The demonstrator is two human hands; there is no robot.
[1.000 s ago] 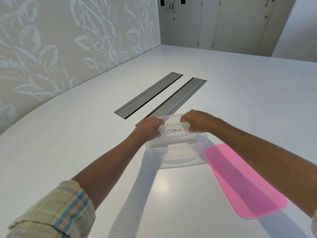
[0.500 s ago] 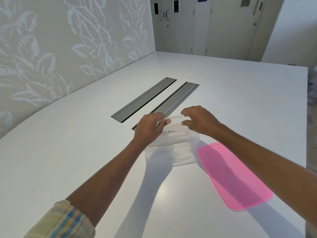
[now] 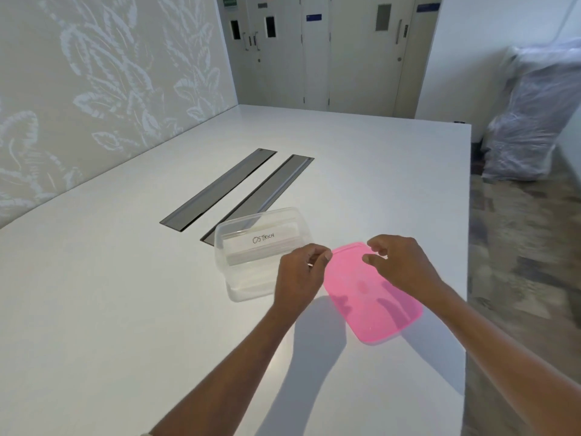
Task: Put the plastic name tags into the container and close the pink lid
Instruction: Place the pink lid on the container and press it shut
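Observation:
A clear plastic container (image 3: 221,247) stands uncovered on the white table. Inside it lie the plastic name tags (image 3: 262,242); the top one reads "OSTRICH". The pink lid (image 3: 371,306) lies flat on the table just right of the container. My left hand (image 3: 298,275) hovers at the lid's near-left corner, between container and lid, fingers curled and holding nothing. My right hand (image 3: 396,262) hovers over the lid's far end with fingers spread and empty. Whether either hand touches the lid is unclear.
Two long grey cable-slot covers (image 3: 220,188) are set into the table (image 3: 125,309) behind the container. The table's right edge runs close beside the lid. A plastic-wrapped bundle (image 3: 528,121) stands on the floor at the right. A patterned wall lines the left.
Both hands let go of the name tag, leaving it in the container, and moved right to the pink lid. The camera view has swung right.

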